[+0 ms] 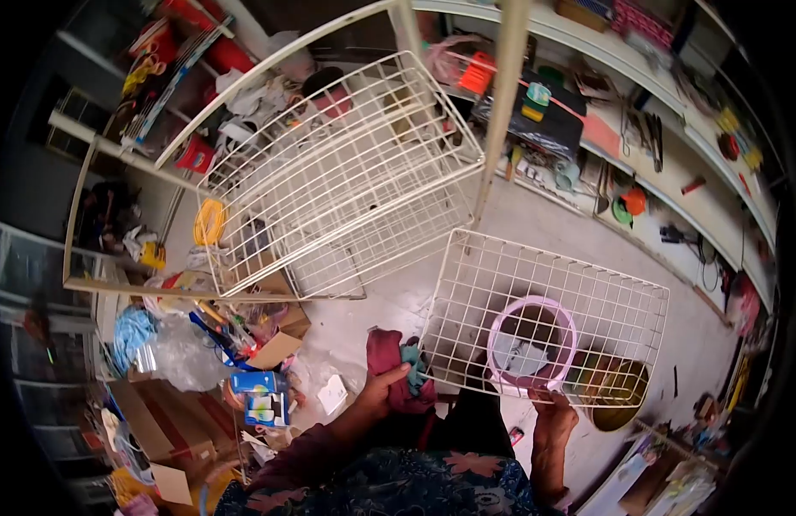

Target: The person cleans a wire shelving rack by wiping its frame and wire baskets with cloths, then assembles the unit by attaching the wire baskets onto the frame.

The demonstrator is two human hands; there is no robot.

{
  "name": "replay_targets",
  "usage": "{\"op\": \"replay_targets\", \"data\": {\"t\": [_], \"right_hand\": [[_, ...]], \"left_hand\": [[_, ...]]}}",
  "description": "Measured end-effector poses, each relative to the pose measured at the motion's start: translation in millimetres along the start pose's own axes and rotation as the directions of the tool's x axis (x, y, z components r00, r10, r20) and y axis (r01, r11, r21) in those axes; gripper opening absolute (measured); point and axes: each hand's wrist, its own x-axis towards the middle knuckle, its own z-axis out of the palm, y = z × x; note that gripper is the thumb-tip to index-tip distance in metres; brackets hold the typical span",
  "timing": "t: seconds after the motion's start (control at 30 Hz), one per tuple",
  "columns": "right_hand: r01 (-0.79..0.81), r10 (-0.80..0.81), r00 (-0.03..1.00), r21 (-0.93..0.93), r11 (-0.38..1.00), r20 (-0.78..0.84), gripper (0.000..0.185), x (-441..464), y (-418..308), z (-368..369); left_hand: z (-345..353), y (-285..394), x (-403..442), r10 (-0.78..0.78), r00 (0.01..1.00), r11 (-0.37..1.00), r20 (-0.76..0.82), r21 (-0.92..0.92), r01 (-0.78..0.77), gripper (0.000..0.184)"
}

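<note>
A white wire rack (555,284) lies across the front, held at its near side. My left hand (379,391) is closed on a maroon and teal cloth (386,351), which presses against the rack's left edge. At the rack's near edge, my right hand (553,416) has its fingers closed around the wire. Through the grid shows a pink-rimmed bucket (572,331) with dark water and a pale cloth in it. Beside the bucket, under the rack's right corner, stands a yellowish round tin (640,378).
A cream stand (501,95) holds more white wire baskets (355,193) ahead. Shelves (673,172) with tools line the right. Cardboard boxes (153,421), plastic bags (187,353) and a blue-and-white package (262,398) crowd the left floor. A coiled yellow cord (210,222) hangs by the baskets.
</note>
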Motion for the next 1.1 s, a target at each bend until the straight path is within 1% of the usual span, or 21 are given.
{"op": "replay_targets", "data": {"t": [0.03,0.1,0.13,0.2,0.23,0.33,0.4,0.47,0.57,0.63,0.67,0.73,0.77,0.83,0.87,0.93,0.97,1.0,1.03,1.07,1.1], "right_hand": [[0.031,-0.030,0.999,-0.030,0.999,0.032,0.015,-6.4,-0.2,3.7],[0.034,-0.031,0.997,-0.040,0.999,0.069,0.016,-20.2,-5.2,10.8],[0.023,-0.019,0.997,-0.048,0.999,0.081,0.017,-26.0,-6.8,9.4],[0.025,-0.016,0.993,-0.076,0.997,0.120,0.018,-30.9,-11.4,3.8],[0.026,-0.014,0.991,-0.084,0.996,0.133,0.018,-35.0,-12.9,1.7],[0.030,-0.013,0.987,-0.103,0.994,0.162,0.017,-40.7,-15.4,0.3],[0.034,-0.011,0.983,-0.124,0.992,0.182,0.018,-40.9,-17.2,-1.5],[0.043,-0.020,0.972,-0.092,0.995,0.234,0.018,-39.8,-17.5,-5.2],[0.051,-0.027,0.973,-0.100,0.994,0.230,0.018,-41.4,-19.8,-1.1],[0.041,-0.012,0.971,-0.117,0.992,0.237,0.018,-41.7,-20.4,-0.7],[0.032,0.000,0.970,-0.128,0.991,0.244,0.017,-41.9,-21.0,-0.7],[0.023,0.004,0.963,-0.096,0.995,0.270,0.013,-48.1,-21.4,6.6],[0.025,0.002,0.971,-0.109,0.994,0.241,0.010,-53.2,-23.7,13.1],[-0.005,0.035,0.977,-0.142,0.990,0.209,0.008,-44.5,-18.9,-0.7],[-0.033,0.065,0.974,-0.150,0.988,0.217,0.009,-38.3,-15.6,0.1],[-0.009,0.032,0.969,-0.094,0.996,0.245,0.008,-56.5,-29.0,19.3],[0.015,0.006,0.972,-0.087,0.996,0.236,0.008,-61.0,-31.8,26.2],[0.038,-0.018,0.975,-0.085,0.996,0.223,0.008,-61.7,-33.0,30.3],[0.090,-0.043,0.956,-0.152,0.984,0.292,0.020,-45.0,-23.4,11.7],[0.151,-0.067,0.931,-0.210,0.966,0.359,0.040,-29.5,-14.6,-5.2],[0.094,-0.027,0.946,-0.193,0.977,0.324,0.043,-29.2,-18.8,-3.2]], "left_hand": [[-5.2,1.3,-4.6,0.016,1.000,1.000,0.007,-0.013,-0.015,0.028],[-20.7,1.0,-15.1,0.145,0.989,0.989,0.009,-0.003,-0.145,0.031],[-29.1,1.4,-18.7,0.152,0.988,0.988,0.003,-0.016,-0.152,0.031],[-43.9,-1.5,-23.2,0.079,0.997,0.984,0.005,-0.160,-0.078,0.036],[-42.7,0.3,-26.4,0.076,0.996,0.975,-0.050,-0.204,-0.085,0.039],[-32.3,9.0,-39.3,0.124,0.991,0.985,-0.051,-0.116,-0.129,0.043],[-20.9,13.2,-46.8,0.154,0.987,0.980,-0.051,-0.123,-0.159,0.039],[-15.9,13.9,-49.5,0.181,0.982,0.974,-0.049,-0.128,-0.186,0.037],[-8.1,14.9,-54.9,0.226,0.973,0.969,-0.042,-0.092,-0.229,0.035],[2.1,18.9,-62.5,0.284,0.958,0.953,-0.038,0.121,-0.278,0.040],[-1.8,16.8,-60.6,0.283,0.959,0.954,-0.037,0.118,-0.276,0.040],[-14.5,14.5,-52.5,0.297,0.951,0.898,-0.089,0.366,-0.246,0.048],[-17.4,14.6,-52.2,0.302,0.949,0.896,-0.087,0.367,-0.251,0.048],[-23.3,14.0,-52.7,0.205,0.973,0.891,-0.110,0.432,-0.139,0.057],[-20.1,11.8,-49.7,0.421,0.906,0.767,-0.049,0.553,-0.327,0.050],[-3.7,15.8,-60.0,0.250,0.962,0.902,-0.113,0.388,-0.189,0.055],[-5.9,14.5,-56.1,0.239,0.962,0.907,-0.130,0.384,-0.174,0.061],[-7.8,15.7,-56.6,0.222,0.966,0.879,-0.135,0.456,-0.139,0.066],[-11.1,12.7,-53.9,0.288,0.950,0.846,-0.120,0.497,-0.193,0.063],[-14.8,8.4,-51.4,0.349,0.931,0.809,-0.104,0.536,-0.243,0.061],[-13.3,9.2,-51.3,0.354,0.929,0.808,-0.106,0.535,-0.247,0.061]]}}
